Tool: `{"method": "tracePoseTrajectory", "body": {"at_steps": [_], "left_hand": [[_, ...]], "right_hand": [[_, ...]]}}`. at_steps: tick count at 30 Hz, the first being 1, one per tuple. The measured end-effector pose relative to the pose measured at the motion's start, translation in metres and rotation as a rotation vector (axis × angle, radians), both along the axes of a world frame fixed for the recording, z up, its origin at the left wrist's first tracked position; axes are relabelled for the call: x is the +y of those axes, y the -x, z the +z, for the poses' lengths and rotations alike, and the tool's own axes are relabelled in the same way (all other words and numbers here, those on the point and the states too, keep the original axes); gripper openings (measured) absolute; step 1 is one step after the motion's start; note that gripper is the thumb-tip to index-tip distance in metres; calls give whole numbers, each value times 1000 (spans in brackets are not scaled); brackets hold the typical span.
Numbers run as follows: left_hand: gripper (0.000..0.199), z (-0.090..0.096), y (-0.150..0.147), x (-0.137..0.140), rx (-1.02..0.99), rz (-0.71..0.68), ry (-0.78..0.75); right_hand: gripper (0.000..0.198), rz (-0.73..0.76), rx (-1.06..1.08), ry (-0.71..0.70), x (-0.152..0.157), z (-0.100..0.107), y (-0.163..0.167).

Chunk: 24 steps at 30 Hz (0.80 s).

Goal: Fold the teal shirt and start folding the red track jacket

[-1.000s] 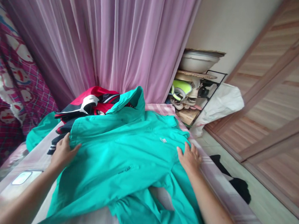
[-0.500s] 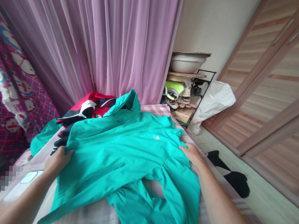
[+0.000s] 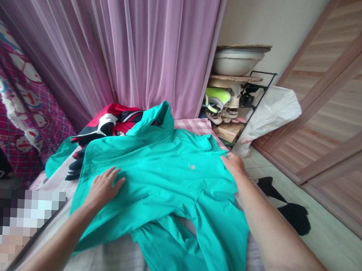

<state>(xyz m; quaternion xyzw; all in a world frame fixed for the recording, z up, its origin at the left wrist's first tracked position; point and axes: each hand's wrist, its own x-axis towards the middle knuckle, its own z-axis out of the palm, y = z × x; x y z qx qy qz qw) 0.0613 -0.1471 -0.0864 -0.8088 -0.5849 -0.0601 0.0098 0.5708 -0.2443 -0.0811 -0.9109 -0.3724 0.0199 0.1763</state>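
A teal jacket (image 3: 163, 171) with a small white logo is spread over the bed, its collar at the far end and a sleeve folded down toward me on the right. My left hand (image 3: 104, 187) rests on the jacket's left front panel, fingers stretched out and holding nothing. At the right edge, near the shoulder, my right hand (image 3: 234, 164) is closed on the teal fabric; its fingertips are partly hidden. Behind the collar lies a bunched red, navy and white garment (image 3: 109, 119).
Purple curtains (image 3: 161, 49) hang behind the bed. On the right stand a rack with shoes, a white basin (image 3: 238, 62) on top, a white plastic bag (image 3: 273, 112) and a wooden wardrobe (image 3: 327, 119). Black cloth (image 3: 289, 214) lies on the floor.
My left hand has let go of the jacket's left edge and moved inward onto the panel, fingers spread. My right hand stays at the right edge. The view has shifted slightly.
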Motion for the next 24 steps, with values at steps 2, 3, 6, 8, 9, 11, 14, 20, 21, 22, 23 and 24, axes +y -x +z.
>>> {"method": "tracePoseTrajectory", "body": {"at_steps": [2, 3, 6, 8, 9, 11, 14, 20, 21, 22, 23, 24], "left_hand": [[54, -12, -16, -12, 13, -27, 84], [56, -18, -22, -17, 20, -25, 110], [62, -32, -29, -25, 32, -26, 102], [66, -35, -29, -26, 30, -34, 72], [67, -36, -28, -24, 28, -36, 69], [67, -34, -26, -20, 24, -38, 90], [64, -30, -19, -13, 13, -39, 127], [58, -25, 4, -4, -7, 44, 104], [57, -23, 4, -4, -5, 58, 112], [56, -21, 2, -6, -1, 80, 123], [56, -19, -2, -8, 3, 107, 131], [55, -17, -9, -12, 4, 127, 130]], "right_hand": [[43, -95, 29, 42, 0, -1, -1], [45, -138, 41, 54, -1, 0, 0], [58, -141, -32, -42, -4, 8, 16], [64, -33, -143, -173, 1, 17, 45], [64, 62, -189, -219, 5, 21, 64], [61, 338, -220, -228, 14, 22, 109], [57, 773, -198, -50, 20, 8, 165], [61, 554, -151, 301, 4, -30, 137], [61, 465, -158, 316, 2, -32, 123], [60, 410, -166, 324, 0, -34, 111], [60, 378, -178, 328, -1, -35, 101], [60, 364, -191, 329, -2, -35, 95]]}}
